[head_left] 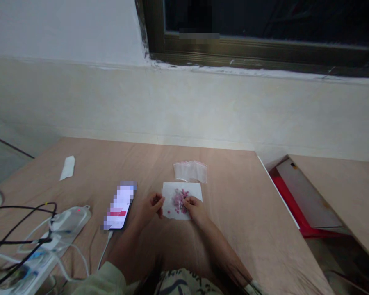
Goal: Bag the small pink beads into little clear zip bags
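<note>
A white sheet of paper lies on the table with many small pink and purple bead-like pieces gathered at its middle. My right hand is at the sheet's right side, thumb and fingers pinched on what looks like a small clear plastic bag lying over the pieces; its outline is faint. At the left edge of the paper, my left hand has its fingers curled together, and anything between the fingertips is too small to make out. Just beyond the sheet lies an overlapping row of small clear zip bags.
Left of my left hand, a lit phone rests on the wooden table, with a white cable attached. A power strip and tangled cables lie farther left. A crumpled white tissue is at the back left. A red item shows beyond the right edge.
</note>
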Available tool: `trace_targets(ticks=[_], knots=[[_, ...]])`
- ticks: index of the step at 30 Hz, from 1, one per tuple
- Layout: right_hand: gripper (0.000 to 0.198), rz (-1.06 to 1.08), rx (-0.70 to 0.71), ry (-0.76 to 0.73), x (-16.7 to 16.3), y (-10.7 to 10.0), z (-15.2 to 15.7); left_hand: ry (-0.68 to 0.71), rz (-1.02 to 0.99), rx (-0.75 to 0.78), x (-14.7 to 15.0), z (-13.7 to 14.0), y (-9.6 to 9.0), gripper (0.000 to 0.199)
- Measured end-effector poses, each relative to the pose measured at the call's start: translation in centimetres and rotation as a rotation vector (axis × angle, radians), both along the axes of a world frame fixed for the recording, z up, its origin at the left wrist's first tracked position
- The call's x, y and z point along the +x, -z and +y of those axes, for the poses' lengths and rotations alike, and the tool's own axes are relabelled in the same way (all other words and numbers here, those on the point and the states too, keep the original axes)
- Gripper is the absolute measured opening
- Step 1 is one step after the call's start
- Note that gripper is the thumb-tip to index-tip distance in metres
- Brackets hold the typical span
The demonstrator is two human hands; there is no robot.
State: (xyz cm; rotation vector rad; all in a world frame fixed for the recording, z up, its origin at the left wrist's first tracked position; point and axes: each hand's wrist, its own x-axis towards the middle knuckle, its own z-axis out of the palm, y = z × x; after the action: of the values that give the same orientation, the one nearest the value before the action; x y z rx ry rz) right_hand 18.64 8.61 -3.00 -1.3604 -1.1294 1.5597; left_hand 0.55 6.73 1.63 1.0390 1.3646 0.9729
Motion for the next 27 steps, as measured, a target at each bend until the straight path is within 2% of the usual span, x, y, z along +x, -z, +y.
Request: trace_targets(ticks=[5, 12, 19, 27], knots=[[0.033, -0.009, 0.015, 0.012, 0.0, -0.2, -0.1, -0.036, -0.049, -0.002, 0.4, -0.3, 0.4, 0.029], [0.036, -0.019, 0.005, 0.005, 0.1, -0.7, -0.3, 0.072, -0.072, -0.120, 1.4, -0.7, -0.3, 0.034], [0.038, -0.022, -0.020, 0.013, 0.0, -0.4, -0.1, 0.051, 0.109, -0.004, 0.7, -0.2, -0.7, 0.032], [0.037, -0.060, -0.043, 0.060, 0.0, -0.5, 0.1, 0.050, 0.183, 0.048, 1.3, -0.7, -1.8, 0.030]])
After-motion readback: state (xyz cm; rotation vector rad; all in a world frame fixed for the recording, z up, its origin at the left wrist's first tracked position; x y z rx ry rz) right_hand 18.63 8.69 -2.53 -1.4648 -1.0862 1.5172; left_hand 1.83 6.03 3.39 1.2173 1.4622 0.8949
